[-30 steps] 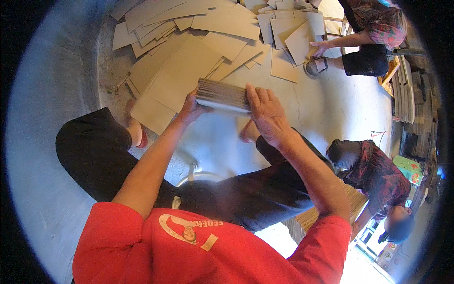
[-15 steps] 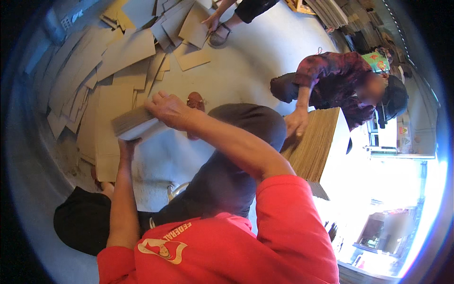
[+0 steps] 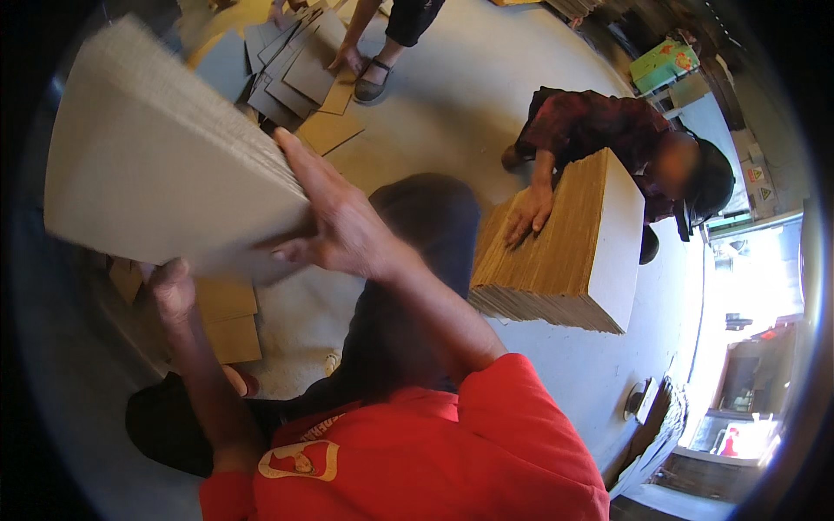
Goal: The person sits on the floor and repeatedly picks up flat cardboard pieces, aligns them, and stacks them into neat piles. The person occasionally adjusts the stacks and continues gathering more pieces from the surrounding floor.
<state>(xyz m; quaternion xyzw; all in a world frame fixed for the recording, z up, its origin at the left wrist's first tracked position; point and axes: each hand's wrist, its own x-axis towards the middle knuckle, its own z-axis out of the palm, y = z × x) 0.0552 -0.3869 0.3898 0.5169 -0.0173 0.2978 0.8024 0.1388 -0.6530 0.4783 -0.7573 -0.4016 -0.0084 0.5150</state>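
A seated worker in a red shirt holds a thick bundle of grey cardboard sheets point(image 3: 165, 165) raised and tilted above the floor point(image 3: 452, 95), the left hand point(image 3: 171, 291) propping its lower edge from beneath while the right hand point(image 3: 343, 230) lies across its side, fingers closed against the sheets to keep them squared. To the right, a co-worker's hand point(image 3: 530, 213) steadies a tall brown cardboard stack point(image 3: 565, 247); loose sheets point(image 3: 300, 69) litter the floor beyond.

One lifted stack of cardboard sheets point(image 3: 165, 165), one large stack on the floor point(image 3: 565, 252), two co-workers point(image 3: 625, 139), two hands point(image 3: 339, 226).
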